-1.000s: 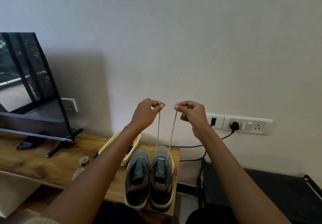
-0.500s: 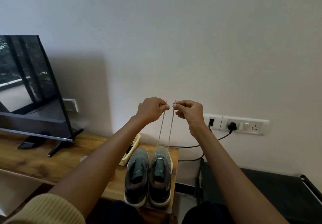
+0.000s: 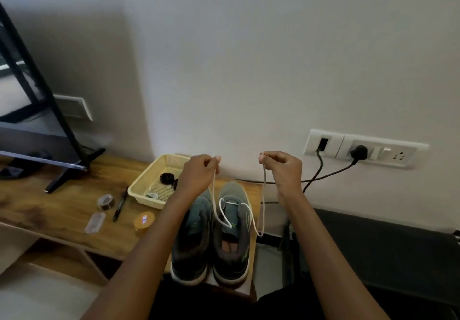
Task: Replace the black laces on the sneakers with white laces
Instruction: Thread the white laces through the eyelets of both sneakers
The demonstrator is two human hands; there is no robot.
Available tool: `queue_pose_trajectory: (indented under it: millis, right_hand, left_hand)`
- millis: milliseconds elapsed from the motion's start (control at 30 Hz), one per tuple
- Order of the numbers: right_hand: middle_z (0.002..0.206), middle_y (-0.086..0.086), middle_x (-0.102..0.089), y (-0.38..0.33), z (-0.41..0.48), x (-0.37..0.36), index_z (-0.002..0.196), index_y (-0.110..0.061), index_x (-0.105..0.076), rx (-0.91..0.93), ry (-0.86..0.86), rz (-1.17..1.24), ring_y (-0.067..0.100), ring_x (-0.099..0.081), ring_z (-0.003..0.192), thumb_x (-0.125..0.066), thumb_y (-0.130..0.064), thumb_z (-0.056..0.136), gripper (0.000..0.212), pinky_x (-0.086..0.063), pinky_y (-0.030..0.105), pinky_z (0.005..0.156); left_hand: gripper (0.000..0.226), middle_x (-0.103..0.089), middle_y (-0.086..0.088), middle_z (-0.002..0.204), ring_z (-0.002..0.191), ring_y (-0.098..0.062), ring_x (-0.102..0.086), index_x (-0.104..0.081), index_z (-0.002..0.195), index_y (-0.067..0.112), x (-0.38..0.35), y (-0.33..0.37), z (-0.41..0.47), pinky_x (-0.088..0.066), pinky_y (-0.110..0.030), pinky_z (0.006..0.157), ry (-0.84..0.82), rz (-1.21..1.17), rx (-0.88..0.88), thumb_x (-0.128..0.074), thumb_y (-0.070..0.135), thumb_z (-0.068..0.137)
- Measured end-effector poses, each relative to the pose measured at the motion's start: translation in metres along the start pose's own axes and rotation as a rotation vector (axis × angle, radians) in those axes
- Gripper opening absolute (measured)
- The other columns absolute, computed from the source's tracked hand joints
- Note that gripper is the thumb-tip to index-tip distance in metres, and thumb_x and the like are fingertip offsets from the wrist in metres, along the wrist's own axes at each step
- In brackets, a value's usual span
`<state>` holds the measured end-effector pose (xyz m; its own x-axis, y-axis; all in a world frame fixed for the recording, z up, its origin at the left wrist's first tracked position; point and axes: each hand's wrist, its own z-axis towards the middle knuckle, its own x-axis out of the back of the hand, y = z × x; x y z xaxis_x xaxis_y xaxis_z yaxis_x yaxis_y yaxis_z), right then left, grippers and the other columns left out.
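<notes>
Two grey-green sneakers stand side by side at the table's near right corner, toes toward the wall: the left sneaker (image 3: 190, 240) and the right sneaker (image 3: 232, 232). A white lace (image 3: 225, 216) runs through the right sneaker's front eyelets and hangs in slack loops on both sides. My left hand (image 3: 199, 174) pinches one end of it above the shoes. My right hand (image 3: 282, 167) pinches the other end, about a shoe's width away. A coiled black lace (image 3: 166, 177) lies in the yellow basket (image 3: 139, 191). The left sneaker shows no lace.
The wooden table (image 3: 49, 210) also holds a tape roll (image 3: 105, 201), a black pen (image 3: 120, 206), a clear plastic piece (image 3: 95, 222) and a round orange lid (image 3: 143, 220). A TV (image 3: 29, 110) stands at left. Wall sockets (image 3: 363, 149) with black cables are at right, above a black surface (image 3: 385, 245).
My hands have dropped lower and moved apart, so the taut white lace ends now hang in slack loops. The view has tilted down, showing the basket and small items.
</notes>
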<state>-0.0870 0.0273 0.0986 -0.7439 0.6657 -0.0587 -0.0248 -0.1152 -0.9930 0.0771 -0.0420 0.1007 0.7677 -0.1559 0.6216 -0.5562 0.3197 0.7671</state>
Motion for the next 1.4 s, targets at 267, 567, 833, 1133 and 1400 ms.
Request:
queue_pose_trajectory:
  millis: [267, 567, 833, 1133, 1400]
  right_hand:
    - [0.069, 0.002, -0.066, 0.099, 0.022, -0.021, 0.081, -0.001, -0.073, -0.144, -0.014, -0.192, 0.009, -0.059, 0.063, -0.07, 0.002, 0.077, 0.005, -0.049, 0.017, 0.062]
    - [0.074, 0.004, -0.068, 0.12, 0.037, -0.042, 0.071, -0.01, -0.07, -0.182, -0.154, -0.47, 0.012, -0.061, 0.067, -0.072, -0.001, 0.074, 0.01, -0.049, 0.023, 0.062]
    - [0.074, 0.003, -0.068, 0.144, 0.032, -0.047, 0.053, -0.027, -0.06, -0.225, -0.295, -0.702, 0.023, -0.065, 0.082, -0.071, -0.005, 0.075, 0.033, -0.055, 0.038, 0.077]
    - [0.088, 0.003, -0.072, 0.146, 0.029, -0.047, 0.081, -0.017, -0.075, -0.08, -0.405, -0.887, 0.017, -0.063, 0.087, -0.07, -0.013, 0.078, 0.007, -0.048, 0.026, 0.073]
    - [0.088, 0.001, -0.07, 0.152, 0.027, -0.054, 0.079, -0.021, -0.074, -0.04, -0.406, -0.982, 0.026, -0.057, 0.101, -0.067, -0.018, 0.08, 0.008, -0.047, 0.041, 0.087]
  left_hand:
    - [0.036, -0.065, -0.002, 0.083, 0.082, -0.023, -0.061, -0.066, 0.089, 0.01, -0.054, -0.09, 0.012, -0.043, -0.033, 0.073, 0.203, 0.024, 0.21, -0.039, 0.031, 0.101]
    - [0.03, -0.051, 0.002, 0.125, 0.12, -0.023, -0.044, -0.054, 0.117, 0.03, -0.086, -0.075, 0.025, -0.026, -0.042, 0.097, 0.049, 0.34, 0.138, -0.049, 0.046, 0.093]
    - [0.029, -0.056, 0.008, 0.121, 0.127, -0.023, -0.034, -0.068, 0.103, 0.036, -0.088, -0.089, 0.018, -0.012, -0.05, 0.108, -0.264, 0.596, 0.207, -0.059, 0.054, 0.083]
    - [0.032, -0.065, 0.006, 0.081, 0.109, -0.022, -0.05, -0.058, 0.056, 0.023, -0.096, -0.124, 0.033, -0.024, -0.05, 0.105, -0.317, 0.34, 0.28, -0.06, 0.031, 0.087]
    - [0.033, -0.064, 0.008, 0.1, 0.119, -0.021, -0.048, -0.056, 0.054, 0.028, -0.101, -0.14, 0.038, -0.03, -0.051, 0.106, -0.336, 0.205, 0.268, -0.062, 0.025, 0.086]
